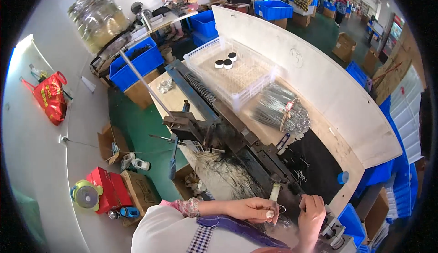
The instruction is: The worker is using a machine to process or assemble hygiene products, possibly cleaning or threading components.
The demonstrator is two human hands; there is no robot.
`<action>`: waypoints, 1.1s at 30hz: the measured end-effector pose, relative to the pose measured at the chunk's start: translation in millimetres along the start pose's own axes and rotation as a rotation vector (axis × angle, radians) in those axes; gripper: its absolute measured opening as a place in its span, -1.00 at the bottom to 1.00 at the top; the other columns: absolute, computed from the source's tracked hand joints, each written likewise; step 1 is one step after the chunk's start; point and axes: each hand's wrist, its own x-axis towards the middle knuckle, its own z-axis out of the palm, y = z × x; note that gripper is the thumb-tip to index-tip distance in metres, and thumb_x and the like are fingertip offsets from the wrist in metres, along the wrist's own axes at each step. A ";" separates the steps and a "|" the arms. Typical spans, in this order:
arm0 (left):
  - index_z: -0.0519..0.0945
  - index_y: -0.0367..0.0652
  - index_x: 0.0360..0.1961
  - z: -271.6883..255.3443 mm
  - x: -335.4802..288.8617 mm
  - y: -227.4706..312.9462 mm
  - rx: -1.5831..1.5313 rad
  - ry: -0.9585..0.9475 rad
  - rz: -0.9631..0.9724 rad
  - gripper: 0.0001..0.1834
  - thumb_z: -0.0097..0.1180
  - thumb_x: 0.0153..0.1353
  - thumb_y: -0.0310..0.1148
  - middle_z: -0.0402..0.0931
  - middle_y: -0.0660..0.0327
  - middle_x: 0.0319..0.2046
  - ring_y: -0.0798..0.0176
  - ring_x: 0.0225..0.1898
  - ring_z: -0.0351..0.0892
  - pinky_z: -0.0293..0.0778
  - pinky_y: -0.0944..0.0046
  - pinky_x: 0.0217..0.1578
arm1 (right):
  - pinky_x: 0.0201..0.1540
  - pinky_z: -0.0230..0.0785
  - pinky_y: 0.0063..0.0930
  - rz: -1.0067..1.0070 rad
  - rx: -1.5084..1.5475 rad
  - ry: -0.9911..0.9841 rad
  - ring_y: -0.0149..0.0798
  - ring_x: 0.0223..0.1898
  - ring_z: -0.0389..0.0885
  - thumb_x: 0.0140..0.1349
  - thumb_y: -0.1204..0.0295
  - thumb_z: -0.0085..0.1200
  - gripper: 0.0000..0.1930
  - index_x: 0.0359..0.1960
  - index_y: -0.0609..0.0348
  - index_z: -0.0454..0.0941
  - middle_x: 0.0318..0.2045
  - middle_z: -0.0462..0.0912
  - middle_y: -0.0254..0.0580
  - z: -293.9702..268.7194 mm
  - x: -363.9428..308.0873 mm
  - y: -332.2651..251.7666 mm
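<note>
Risk: the thin wire loop (284, 208), at the near end of the bench machine (235, 125), could slip or spring away if the left hand (258, 209) eases its pinch. Fingertips might also be nipped, both hands being so close to the machine's metal parts. Pose: left forearm runs sideways toward the machine's near end; fingers curled, thumb and index closed on the loop. Right hand (312, 214) rises beside that same end, fingers bent inward; whether it grips anything, cannot tell.
</note>
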 end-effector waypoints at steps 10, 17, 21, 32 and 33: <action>0.48 -0.26 -0.13 -6.7 -2.6 -7.6 -0.096 -0.040 -0.075 -0.73 -0.13 0.43 -0.27 0.30 0.29 -0.25 0.52 -0.46 0.16 0.11 0.48 -0.50 | -0.36 0.35 -0.18 0.022 0.003 -0.020 0.01 -0.38 0.46 -0.25 0.79 -0.01 -0.66 -0.35 0.29 0.52 -0.48 0.43 -0.06 -3.1 0.8 1.5; 0.44 -0.18 -0.19 1.5 -5.4 -1.2 -0.074 0.039 -0.083 -0.80 -0.19 0.45 -0.31 0.34 0.26 -0.32 0.55 -0.59 0.15 0.12 0.50 -0.56 | -0.36 0.36 -0.22 -0.030 0.038 0.097 -0.01 -0.41 0.48 -0.22 0.81 0.03 -0.71 -0.38 0.30 0.48 -0.48 0.44 -0.07 0.4 5.8 -6.3; 0.46 -0.19 -0.30 9.5 -7.0 1.5 -0.179 0.178 -0.055 -0.70 -0.09 0.42 -0.16 0.22 0.44 -0.55 0.60 -0.70 0.04 0.00 0.53 -0.73 | -0.37 0.37 -0.24 -0.078 0.001 0.070 -0.01 -0.41 0.49 -0.19 0.79 0.05 -0.72 -0.36 0.31 0.49 -0.47 0.45 -0.07 -0.9 6.6 -6.3; 0.58 -0.19 -0.45 -29.8 -96.3 27.3 -0.021 0.215 0.392 -0.64 0.01 0.35 -0.14 0.30 0.33 -0.71 0.45 -0.77 0.22 0.07 0.38 -0.79 | -0.41 0.37 -0.18 -0.132 0.008 -0.017 -0.01 -0.43 0.47 -0.15 0.66 0.03 -0.86 -0.51 0.19 0.41 -0.52 0.39 -0.09 -16.0 -5.6 -25.7; 0.58 -0.19 -0.45 -29.8 -92.8 24.3 -0.027 0.212 0.383 -0.64 0.01 0.35 -0.14 0.30 0.33 -0.71 0.45 -0.77 0.22 0.07 0.38 -0.79 | -0.42 0.35 -0.16 -0.115 0.025 -0.025 -0.01 -0.44 0.47 -0.13 0.66 0.02 -0.87 -0.51 0.17 0.41 -0.52 0.39 -0.09 -20.3 0.7 -25.0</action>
